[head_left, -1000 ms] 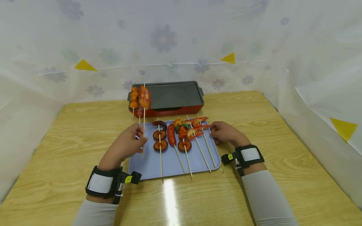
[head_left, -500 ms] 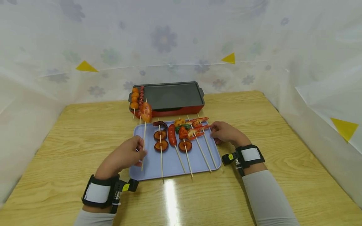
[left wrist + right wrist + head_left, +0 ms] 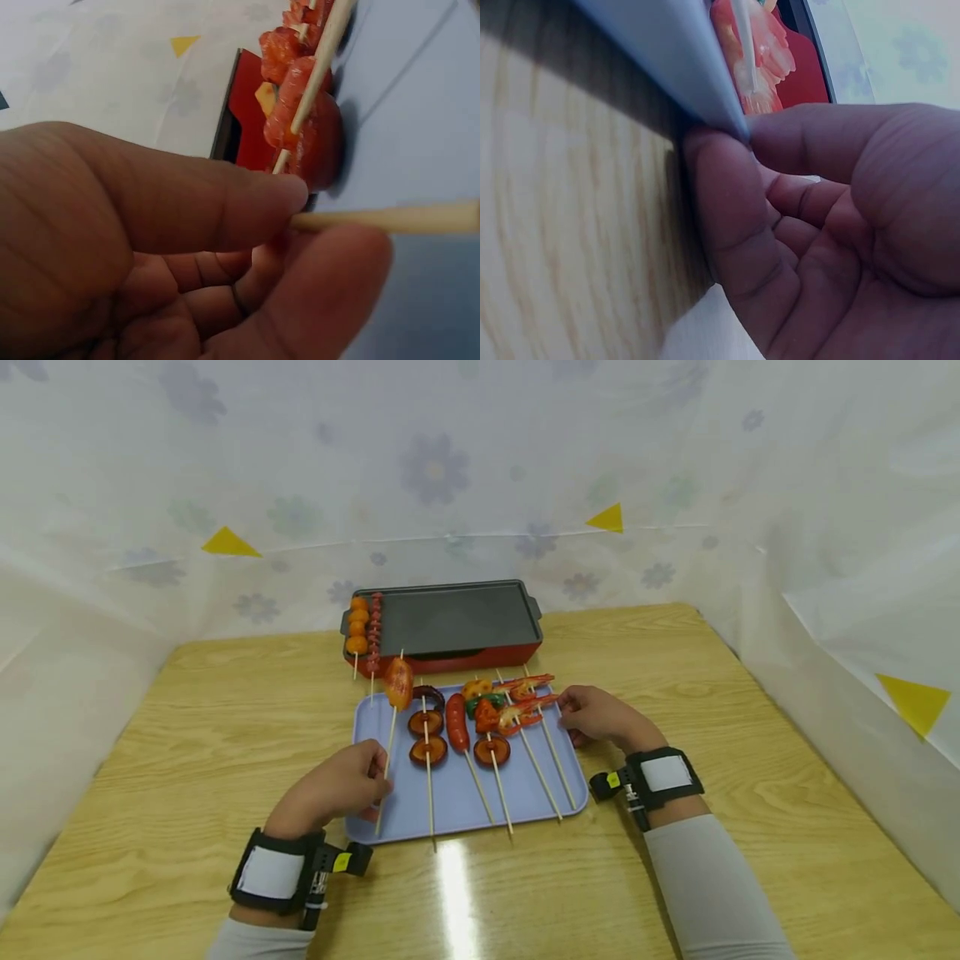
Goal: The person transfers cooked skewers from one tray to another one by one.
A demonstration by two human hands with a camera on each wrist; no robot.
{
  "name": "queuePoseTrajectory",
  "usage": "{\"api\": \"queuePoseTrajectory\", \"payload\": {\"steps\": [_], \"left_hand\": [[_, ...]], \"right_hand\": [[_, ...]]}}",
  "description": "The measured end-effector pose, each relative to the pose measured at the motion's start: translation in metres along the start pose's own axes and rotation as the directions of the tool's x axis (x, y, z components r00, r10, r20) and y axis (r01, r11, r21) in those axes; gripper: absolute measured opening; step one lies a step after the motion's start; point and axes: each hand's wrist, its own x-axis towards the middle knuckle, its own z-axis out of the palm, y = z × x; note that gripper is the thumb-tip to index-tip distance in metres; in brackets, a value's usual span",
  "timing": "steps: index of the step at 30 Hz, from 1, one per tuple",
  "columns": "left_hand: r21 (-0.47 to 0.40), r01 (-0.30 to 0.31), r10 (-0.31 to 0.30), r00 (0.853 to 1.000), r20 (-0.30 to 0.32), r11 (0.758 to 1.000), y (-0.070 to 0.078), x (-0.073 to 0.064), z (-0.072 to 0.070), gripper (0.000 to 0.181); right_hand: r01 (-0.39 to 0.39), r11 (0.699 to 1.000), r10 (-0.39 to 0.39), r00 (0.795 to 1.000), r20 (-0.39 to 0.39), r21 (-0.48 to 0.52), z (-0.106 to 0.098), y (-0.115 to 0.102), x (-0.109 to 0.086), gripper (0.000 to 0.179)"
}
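Observation:
My left hand [image 3: 337, 789] pinches the stick of a chicken wing skewer [image 3: 399, 683] between thumb and finger. The glazed orange-brown wing points away from me over the left part of the lilac tray [image 3: 453, 806]. In the left wrist view, the stick [image 3: 397, 219] comes out between the fingertips. My right hand [image 3: 600, 717] grips the tray's right edge, thumb above and finger below, as the right wrist view shows. On the tray lie a mushroom skewer [image 3: 427, 752], a sausage skewer [image 3: 457, 723], a mixed vegetable skewer [image 3: 492, 751] and shrimp skewers [image 3: 517, 718].
Behind the tray stands a red grill with a dark flat plate [image 3: 457, 618]. On its left end lie a skewer of orange balls [image 3: 357, 625] and a skewer of small red pieces [image 3: 374, 631], sticks toward me. A patterned sheet [image 3: 435, 468] hangs behind the wooden table [image 3: 225, 718].
My left hand has drawn the chicken wing skewer back toward me, from over the grill's left end to over the tray. The right hand stays at the tray's edge.

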Motion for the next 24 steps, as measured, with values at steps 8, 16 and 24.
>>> {"api": "queuePoseTrajectory", "payload": {"steps": [8, 16, 24], "left_hand": [[0.067, 0.077, -0.077, 0.997, -0.008, 0.995, -0.0047, 0.0031, -0.0002, 0.012], [0.104, 0.079, -0.084, 0.995, 0.051, 0.991, -0.0072, 0.0016, -0.003, 0.015], [0.084, 0.07, -0.077, 0.994, 0.079, 0.994, -0.0101, -0.0008, -0.0067, 0.014]], "right_hand": [[-0.007, 1.0, 0.007, 1.0, -0.012, -0.006, 0.0005, -0.0025, -0.0008, 0.026], [0.0, 1.0, 0.0, 1.0, -0.013, -0.012, 0.001, -0.0021, 0.0003, 0.026], [-0.006, 1.0, 0.006, 1.0, -0.011, -0.009, 0.0012, -0.003, -0.0003, 0.026]]}}
